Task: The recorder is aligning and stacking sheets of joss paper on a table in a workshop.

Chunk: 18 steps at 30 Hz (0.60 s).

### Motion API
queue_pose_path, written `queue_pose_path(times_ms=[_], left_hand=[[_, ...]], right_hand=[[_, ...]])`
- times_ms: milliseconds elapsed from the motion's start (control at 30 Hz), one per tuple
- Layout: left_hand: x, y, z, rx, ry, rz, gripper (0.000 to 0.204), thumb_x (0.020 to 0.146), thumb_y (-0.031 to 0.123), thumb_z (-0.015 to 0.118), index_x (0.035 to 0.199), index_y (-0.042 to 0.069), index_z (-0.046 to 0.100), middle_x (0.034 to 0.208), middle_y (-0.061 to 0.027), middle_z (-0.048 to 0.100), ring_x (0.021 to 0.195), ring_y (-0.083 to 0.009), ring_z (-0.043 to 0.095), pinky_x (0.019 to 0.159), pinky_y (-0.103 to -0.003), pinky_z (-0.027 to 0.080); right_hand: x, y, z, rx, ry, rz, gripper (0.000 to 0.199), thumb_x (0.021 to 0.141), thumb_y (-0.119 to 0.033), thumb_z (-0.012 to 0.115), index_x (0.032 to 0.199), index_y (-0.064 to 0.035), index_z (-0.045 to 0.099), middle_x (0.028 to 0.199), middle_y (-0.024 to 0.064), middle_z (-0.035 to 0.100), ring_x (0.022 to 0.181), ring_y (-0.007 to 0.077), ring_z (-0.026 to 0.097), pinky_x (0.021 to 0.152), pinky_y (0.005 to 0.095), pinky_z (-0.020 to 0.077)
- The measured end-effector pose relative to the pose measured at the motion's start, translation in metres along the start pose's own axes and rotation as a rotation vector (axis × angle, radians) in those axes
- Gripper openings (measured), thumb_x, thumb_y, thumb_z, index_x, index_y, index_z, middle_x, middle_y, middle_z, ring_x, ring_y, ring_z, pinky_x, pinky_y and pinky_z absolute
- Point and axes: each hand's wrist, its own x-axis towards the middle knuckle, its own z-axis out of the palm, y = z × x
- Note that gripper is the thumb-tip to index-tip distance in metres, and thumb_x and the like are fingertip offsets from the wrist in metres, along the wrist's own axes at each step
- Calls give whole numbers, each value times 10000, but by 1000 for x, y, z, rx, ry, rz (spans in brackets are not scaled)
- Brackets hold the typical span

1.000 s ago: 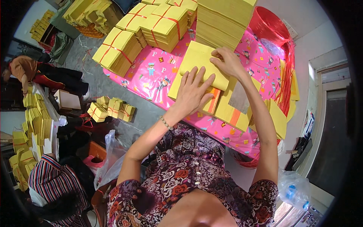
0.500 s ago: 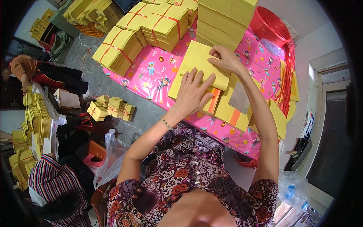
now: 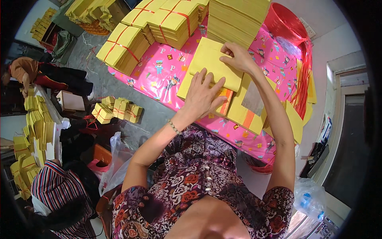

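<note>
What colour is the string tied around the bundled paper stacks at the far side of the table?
Red string crosses the yellow bundled stacks, seen in the head view, the only one.

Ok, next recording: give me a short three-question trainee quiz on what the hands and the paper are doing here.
1. True or false: the left hand lies flat, fingers spread, on the yellow paper stack.
2. What is the right hand doing? A) lifting a red string bundle B) gripping the far edge of the top yellow sheets C) resting on the floor
3. Fill in: the bundled yellow stacks at the far side of the pink table cover are tied with ____ string.

Key: 1 true; 2 B; 3 red.
</note>
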Motion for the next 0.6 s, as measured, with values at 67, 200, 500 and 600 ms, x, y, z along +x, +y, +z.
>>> queue_pose_path(times_ms=[67, 200, 500, 600], left_hand=[[-1, 0, 0, 7, -13, 1, 582, 935, 489, 584, 1389, 129, 530, 1244, -213, 497, 1269, -448, 411, 1072, -552, 349], [-2, 0, 3, 26, -8, 20, 597, 932, 507, 580, 1380, 115, 534, 1274, -237, 498, 1284, -466, 404, 1080, -566, 337], [-4, 0, 0, 6, -34, 18, 605, 939, 515, 567, 1401, 126, 526, 1324, -253, 487, 1327, -478, 375, 1111, -562, 308], [-6, 1, -2, -8, -28, 21, 604, 933, 507, 576, 1393, 117, 528, 1314, -256, 482, 1320, -486, 373, 1119, -568, 299]], right_hand=[[0, -1, 1, -12, 11, -10, 305, 811, -218, 749, 976, -4, 608, 858, 100, 616, 787, 203, 586, 729, 341, 495], [-1, 5, 2, -17, 29, -19, 305, 819, -223, 744, 997, -10, 618, 885, 111, 629, 808, 221, 599, 742, 355, 498], [-92, -25, 0, 63, 513, 66, 352, 847, -286, 737, 1039, -22, 605, 975, 139, 635, 843, 287, 644, 766, 392, 513], [-129, -45, 10, 152, 472, 341, 415, 867, -343, 739, 1028, 5, 582, 952, 143, 633, 810, 257, 646, 734, 370, 516]])
